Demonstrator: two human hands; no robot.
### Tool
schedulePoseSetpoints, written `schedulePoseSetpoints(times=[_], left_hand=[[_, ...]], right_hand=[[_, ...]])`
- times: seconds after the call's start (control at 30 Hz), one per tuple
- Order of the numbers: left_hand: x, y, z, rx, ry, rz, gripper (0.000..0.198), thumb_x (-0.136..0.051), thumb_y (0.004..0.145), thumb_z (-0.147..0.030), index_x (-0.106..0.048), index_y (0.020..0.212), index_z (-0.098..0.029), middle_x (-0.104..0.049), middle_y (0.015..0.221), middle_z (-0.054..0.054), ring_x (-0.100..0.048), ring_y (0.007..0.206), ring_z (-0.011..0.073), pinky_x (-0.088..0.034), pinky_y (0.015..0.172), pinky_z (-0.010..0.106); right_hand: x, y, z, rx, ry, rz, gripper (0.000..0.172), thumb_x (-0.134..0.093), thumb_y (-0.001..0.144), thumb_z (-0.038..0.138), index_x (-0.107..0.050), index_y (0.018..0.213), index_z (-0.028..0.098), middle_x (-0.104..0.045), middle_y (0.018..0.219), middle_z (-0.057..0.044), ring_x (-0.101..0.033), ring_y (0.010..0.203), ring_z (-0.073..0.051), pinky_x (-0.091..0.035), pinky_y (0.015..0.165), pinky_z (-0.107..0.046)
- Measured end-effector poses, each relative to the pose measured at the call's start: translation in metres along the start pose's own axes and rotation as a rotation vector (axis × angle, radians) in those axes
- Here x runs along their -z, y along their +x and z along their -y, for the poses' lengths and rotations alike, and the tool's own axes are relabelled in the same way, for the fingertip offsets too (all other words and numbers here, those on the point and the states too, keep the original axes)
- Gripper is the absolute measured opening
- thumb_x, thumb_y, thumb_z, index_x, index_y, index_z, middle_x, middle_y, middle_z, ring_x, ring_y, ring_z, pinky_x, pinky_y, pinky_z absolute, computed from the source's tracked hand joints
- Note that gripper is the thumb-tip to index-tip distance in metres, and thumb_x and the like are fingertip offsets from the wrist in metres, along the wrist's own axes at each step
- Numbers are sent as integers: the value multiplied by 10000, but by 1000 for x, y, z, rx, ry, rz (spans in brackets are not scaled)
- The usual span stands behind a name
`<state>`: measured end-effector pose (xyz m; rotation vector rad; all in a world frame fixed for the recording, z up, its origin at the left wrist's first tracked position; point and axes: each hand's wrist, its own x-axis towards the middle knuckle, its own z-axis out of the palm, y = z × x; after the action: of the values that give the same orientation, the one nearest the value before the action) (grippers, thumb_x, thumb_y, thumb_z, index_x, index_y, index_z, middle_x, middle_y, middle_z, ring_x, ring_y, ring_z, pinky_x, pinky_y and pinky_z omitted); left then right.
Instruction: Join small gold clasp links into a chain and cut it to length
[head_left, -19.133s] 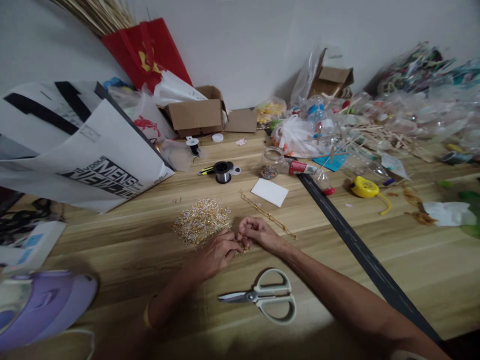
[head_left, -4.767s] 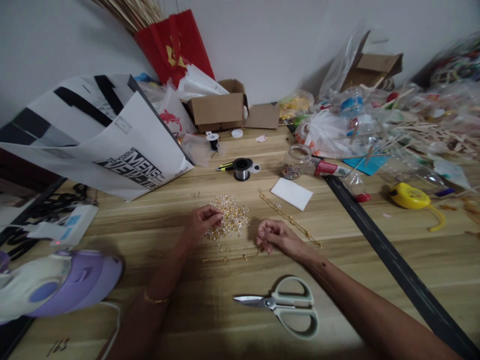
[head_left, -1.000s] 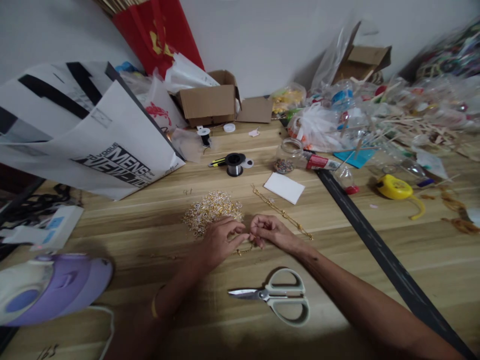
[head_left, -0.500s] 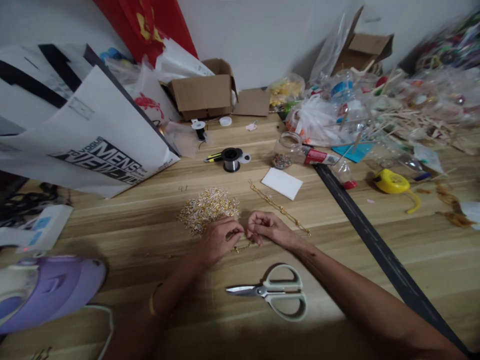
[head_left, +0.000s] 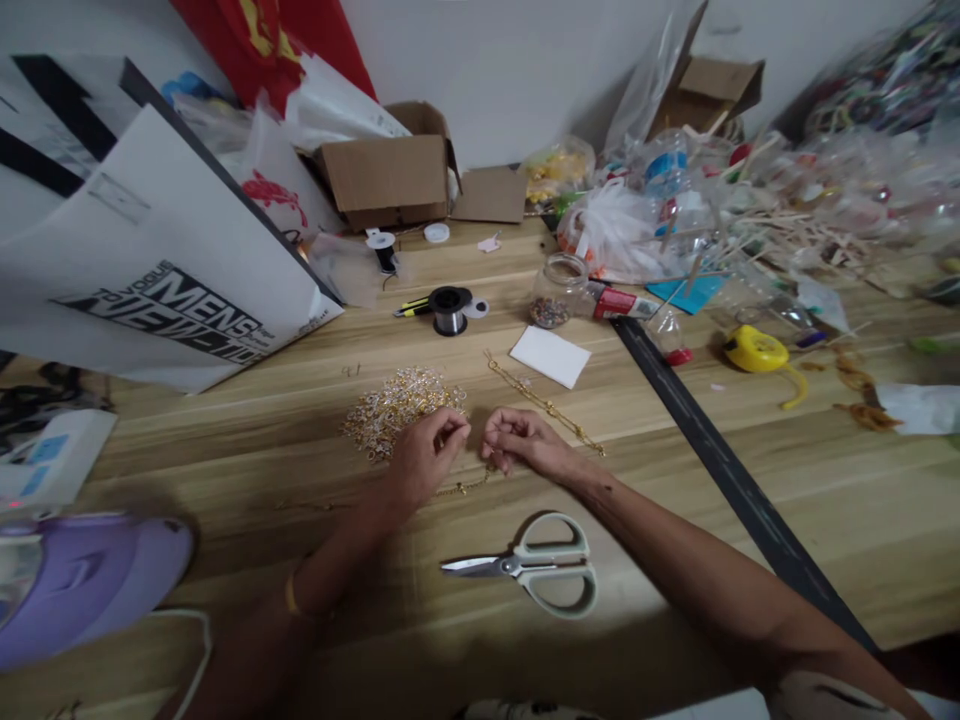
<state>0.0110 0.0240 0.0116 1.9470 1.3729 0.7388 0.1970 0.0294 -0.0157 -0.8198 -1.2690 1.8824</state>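
My right hand [head_left: 523,441] pinches the end of a thin gold chain [head_left: 463,488]. This chain hangs to the table and runs left beneath my left forearm. Just to the left, my left hand [head_left: 429,452] is closed, thumb and fingertip together; whatever lies between them is too small to make out. It is at the edge of a pile of small gold and clear pieces [head_left: 401,400]. A second gold chain [head_left: 550,407] lies stretched out beyond my right hand. Below both hands rest scissors [head_left: 517,566], blades pointing left.
Behind the pile stand a wire spool [head_left: 449,312], a bead jar [head_left: 559,290] and a white card [head_left: 550,356]. A purple iron [head_left: 97,580] and a large paper bag [head_left: 165,270] are at left. A yellow tape measure [head_left: 756,348] and plastic clutter lie right.
My left hand has moved slightly away from my right, widening the gap between the fingertips. The whole view has shifted a little. My right hand keeps its pinch on the chain.
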Motion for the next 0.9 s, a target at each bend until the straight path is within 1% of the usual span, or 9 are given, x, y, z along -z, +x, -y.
schedulePoseSetpoints(times=[0.07, 0.13, 0.27, 0.37, 0.47, 0.6, 0.77, 0.9], left_hand=[[-2, -2, 3, 32, -64, 18, 126, -465, 840, -245, -541, 776, -167, -596, 673, 0, -529, 599, 110, -408, 579, 222], [-7, -6, 6, 66, -161, 62, 108, -453, 841, -253, -510, 796, -173, -596, 682, -3, -542, 581, 108, -416, 560, 222], [-18, -14, 3, 204, -413, 143, 70, -467, 817, -249, -444, 828, -184, -570, 639, -30, -530, 493, 91, -405, 483, 204], [-22, -17, -7, 292, -581, 209, 145, -517, 781, -254, -405, 842, -186, -604, 702, -13, -539, 506, 82, -399, 464, 189], [-23, -18, -13, 361, -674, 227, 259, -596, 726, -263, -377, 843, -192, -632, 740, -7, -551, 531, 78, -401, 478, 179], [-24, -20, -12, 396, -694, 194, 344, -647, 683, -257, -372, 878, -193, -647, 709, -9, -544, 527, 83, -403, 503, 189], [-24, -22, -7, 333, -600, 127, 328, -626, 707, -211, -403, 946, -179, -651, 655, -13, -564, 580, 102, -395, 557, 194], [-24, -23, -6, 289, -539, 108, 322, -597, 727, -176, -408, 988, -176, -661, 663, -12, -576, 604, 108, -391, 578, 195]], right_hand=[[0, 0, 0, -3, 7, -12, 250, -654, 775, 373, -570, 768, 137, -627, 687, -7, -540, 491, -66, -458, 455, -171], [0, 0, 0, 9, 10, -10, 245, -651, 779, 371, -576, 764, 139, -621, 677, -4, -539, 500, -67, -458, 460, -169], [0, -1, -2, 50, 32, -4, 228, -645, 788, 361, -580, 776, 144, -617, 661, 3, -541, 504, -67, -456, 468, -166], [-1, 0, -3, 54, 57, -13, 223, -663, 775, 348, -576, 766, 143, -600, 611, 18, -540, 484, -70, -450, 449, -164], [-1, 0, -4, 49, 95, -19, 224, -674, 764, 341, -574, 758, 140, -609, 615, 14, -541, 473, -70, -448, 439, -165], [-1, 1, -5, 46, 140, -51, 211, -686, 752, 318, -572, 755, 141, -644, 682, -4, -539, 468, -63, -440, 423, -160], [-1, 2, -6, 27, 198, -67, 195, -692, 742, 298, -572, 760, 145, -664, 713, -12, -548, 475, -67, -449, 423, -163], [-1, 2, -4, 2, 235, -76, 193, -703, 729, 282, -572, 751, 141, -666, 709, -13, -542, 461, -61, -451, 420, -158]])
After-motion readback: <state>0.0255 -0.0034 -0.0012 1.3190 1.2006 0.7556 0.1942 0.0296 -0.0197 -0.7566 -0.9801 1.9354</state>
